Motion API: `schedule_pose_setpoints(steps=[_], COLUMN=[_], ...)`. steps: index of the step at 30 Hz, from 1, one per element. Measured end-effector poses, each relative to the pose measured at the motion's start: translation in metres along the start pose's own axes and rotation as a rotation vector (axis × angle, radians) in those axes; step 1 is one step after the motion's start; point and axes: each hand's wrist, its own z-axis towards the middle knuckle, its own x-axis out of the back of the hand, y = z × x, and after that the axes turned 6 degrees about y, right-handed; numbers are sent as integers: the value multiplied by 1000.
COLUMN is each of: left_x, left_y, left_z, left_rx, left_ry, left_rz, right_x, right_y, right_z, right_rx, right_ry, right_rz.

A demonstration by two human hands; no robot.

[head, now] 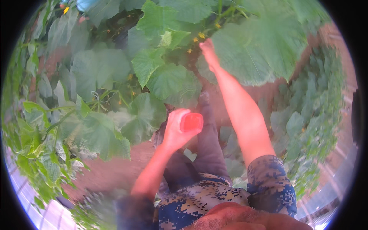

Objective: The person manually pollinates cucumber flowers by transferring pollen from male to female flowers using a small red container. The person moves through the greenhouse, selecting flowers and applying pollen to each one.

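Note:
My left hand [177, 129] is wrapped around a small red cup [191, 122] with a squarish rim, held in front of my legs. Up among the cucumber vines, my right hand [209, 54] reaches close to several small yellow flowers [201, 35]. Its fingertips are near the stems, and the picture is too blurred to tell whether they pinch anything. A broad cucumber leaf [247, 54] spreads just right of that hand. Lighter young leaves [148, 63] hang to its left, above the cup.
Leafy vines with tendrils [99, 99] crowd the left side. Brown soil [115, 175] shows at lower left. Another row of plants [313, 115] runs along the right, beside a paved strip [342, 77]. Something light blue [86, 4] shows through leaves at the top left.

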Motion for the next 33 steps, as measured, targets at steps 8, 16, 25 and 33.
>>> schedule_pose_setpoints(steps=[8, 16, 25, 33], left_x=[-116, -180, -214, -200], left_y=[-9, -64, -134, -128], left_z=[67, 135, 207, 233], left_rx=[226, 253, 146, 259], left_ry=[186, 258, 352, 369], left_rz=[-146, -177, -134, -328], right_x=[55, 47, 53, 58], right_y=[21, 8, 4, -14], right_z=[108, 108, 111, 111], right_rx=[-158, -130, -38, -59], right_ry=[-74, -82, -85, -123], right_rz=[43, 162, 186, 99])
